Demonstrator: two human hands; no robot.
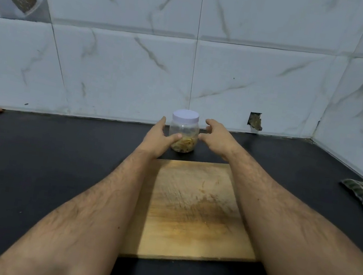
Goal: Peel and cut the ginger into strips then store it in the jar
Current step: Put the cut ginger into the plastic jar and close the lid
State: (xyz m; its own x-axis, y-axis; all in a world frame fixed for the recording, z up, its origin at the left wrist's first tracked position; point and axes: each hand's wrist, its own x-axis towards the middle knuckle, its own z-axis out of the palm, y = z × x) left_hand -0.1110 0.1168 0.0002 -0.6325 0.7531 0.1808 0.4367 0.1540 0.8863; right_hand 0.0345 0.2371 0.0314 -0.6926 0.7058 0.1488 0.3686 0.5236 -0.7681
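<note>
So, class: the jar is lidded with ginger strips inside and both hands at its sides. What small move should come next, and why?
Probably draw both hands back. The jar stands capped, ginger inside; the left hand touches it, the right hand hovers open.

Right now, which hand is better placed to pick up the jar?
Left. The left hand already touches the jar, thumb across its front. The right hand is open just beside it, not clearly touching.
</note>
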